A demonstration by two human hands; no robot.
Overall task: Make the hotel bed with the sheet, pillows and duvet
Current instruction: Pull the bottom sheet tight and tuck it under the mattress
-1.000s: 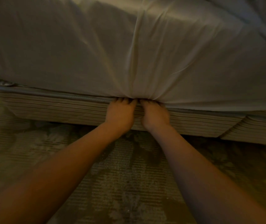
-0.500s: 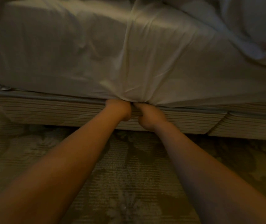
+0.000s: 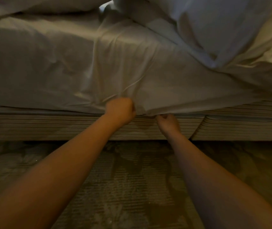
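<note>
Nearest: patterned carpet (image 3: 132, 187), both forearms reaching fwd over it. Next, striped bed base (image 3: 49, 126), running L–R across view.

At its top edge, R grip (image 3: 168, 123): low, fingers curled up, pinching hem of sheet (image 3: 148, 71) from below, right where the hem hangs just over the base. L grip (image 3: 120, 109): just beside, a bit higher & farther in, closed to a fist on a bunch of sheet, creases fanning out from it. Fingertips hidden.

Key relation: hem's long axis runs L–R, parallel to base. Slot above base lies straight ahead of R grip, so probably a push fwd & in, not sideways. R grip nearer the slot. Loose hem carries on to the R, apart from both grips.

Beyond: sheet rising over bed side onto top, wrinkled. Farther R, pillow (image 3: 214, 30), w/ bunched duvet (image 3: 267, 47) at far R, prob. Neither laid out yet.
</note>
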